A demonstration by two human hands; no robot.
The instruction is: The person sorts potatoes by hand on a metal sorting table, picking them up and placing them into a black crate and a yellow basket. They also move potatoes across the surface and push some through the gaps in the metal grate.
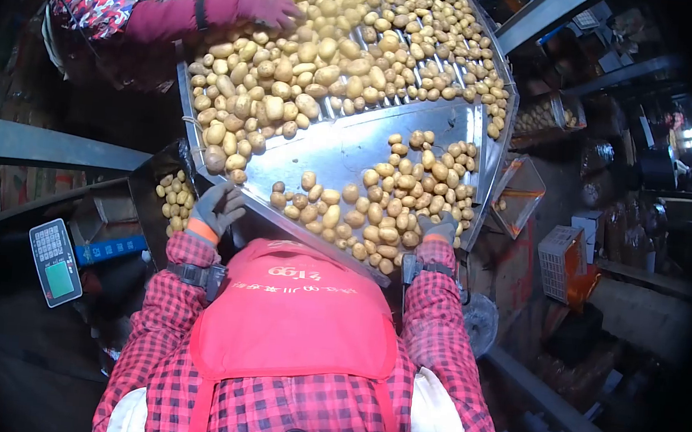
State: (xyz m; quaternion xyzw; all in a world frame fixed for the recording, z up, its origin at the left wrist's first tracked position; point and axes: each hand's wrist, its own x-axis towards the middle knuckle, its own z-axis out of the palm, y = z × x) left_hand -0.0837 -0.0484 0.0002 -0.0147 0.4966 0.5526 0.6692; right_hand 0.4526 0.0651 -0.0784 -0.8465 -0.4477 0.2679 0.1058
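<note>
My left hand (pixel 219 207), in a grey glove with an orange cuff, is held over the near left edge of the metal sorting table (pixel 353 138). Its fingers are apart and hold nothing. My right hand (pixel 439 227), gloved the same way, reaches in among the loose potatoes (pixel 401 192) at the table's near right. Potatoes press around its fingers, which are mostly hidden, so I cannot see whether it grips one. A larger heap of potatoes (pixel 319 57) covers the far part of the table, over metal bars.
Across the table at the left, another person's gloved hand (pixel 272 12) rests over the heap. Potatoes fill a container (pixel 175 198) below my left hand. A scale display (pixel 55 263) stands at the left. Crates (pixel 560 263) and a metal beam (pixel 48 143) flank the table.
</note>
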